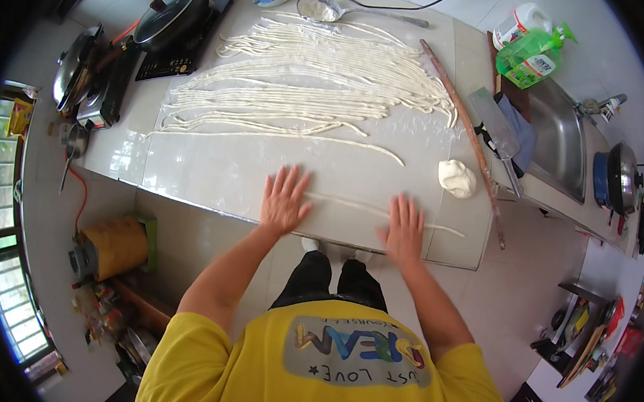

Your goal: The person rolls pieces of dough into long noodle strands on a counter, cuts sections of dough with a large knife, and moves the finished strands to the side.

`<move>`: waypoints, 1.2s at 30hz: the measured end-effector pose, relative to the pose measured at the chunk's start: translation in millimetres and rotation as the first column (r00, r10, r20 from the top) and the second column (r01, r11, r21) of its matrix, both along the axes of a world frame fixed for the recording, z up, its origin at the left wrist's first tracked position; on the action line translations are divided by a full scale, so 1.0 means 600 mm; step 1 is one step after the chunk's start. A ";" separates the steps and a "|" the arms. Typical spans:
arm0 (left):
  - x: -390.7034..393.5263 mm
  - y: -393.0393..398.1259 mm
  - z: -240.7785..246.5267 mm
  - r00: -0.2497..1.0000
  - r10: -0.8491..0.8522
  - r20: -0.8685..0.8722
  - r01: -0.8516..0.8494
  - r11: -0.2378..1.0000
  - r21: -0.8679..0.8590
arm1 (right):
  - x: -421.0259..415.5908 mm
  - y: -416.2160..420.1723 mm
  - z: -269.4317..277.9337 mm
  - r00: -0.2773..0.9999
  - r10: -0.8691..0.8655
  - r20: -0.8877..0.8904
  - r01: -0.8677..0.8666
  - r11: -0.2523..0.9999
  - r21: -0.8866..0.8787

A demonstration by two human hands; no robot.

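Observation:
My left hand (285, 199) lies palm down near the counter's front edge, fingers a little apart, over the left end of a thin dough strand (349, 204). Flat across the same strand rests my right hand (406, 228), slightly blurred; the strand's tail pokes out to its right. Neither hand grips anything. Beyond them, many long dough strands (311, 98) lie side by side on the floured tile counter, with a single one (281, 136) closest to me. A smooth lump of dough (456, 179) sits to the right of my right hand.
A long wooden rolling pin (465, 121) lies along the right, its end past the counter edge. A ladle of flour (320, 8) is at the back. A lidded pan (170, 15) stands on a cooktop at left. The sink (558, 143) and a cleaver (495, 123) are right.

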State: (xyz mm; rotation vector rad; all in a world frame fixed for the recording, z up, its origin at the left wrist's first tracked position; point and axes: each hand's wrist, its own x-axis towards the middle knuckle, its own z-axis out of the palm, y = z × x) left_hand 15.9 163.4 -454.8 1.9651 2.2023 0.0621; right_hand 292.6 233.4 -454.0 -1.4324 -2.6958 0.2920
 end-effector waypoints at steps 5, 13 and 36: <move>-0.011 -0.062 0.000 0.997 -0.052 -0.049 0.047 0.994 -0.101 | 0.028 -0.065 -0.014 0.999 0.027 -0.025 -0.027 0.999 0.021; 0.077 0.095 0.016 0.999 -0.034 0.040 0.033 0.999 0.024 | -0.027 0.043 -0.012 0.997 -0.055 -0.049 0.058 0.996 0.062; 0.156 0.069 0.000 0.958 -0.286 -0.009 0.286 0.958 0.008 | 0.037 -0.005 0.000 0.992 -0.109 -0.060 0.113 0.990 0.085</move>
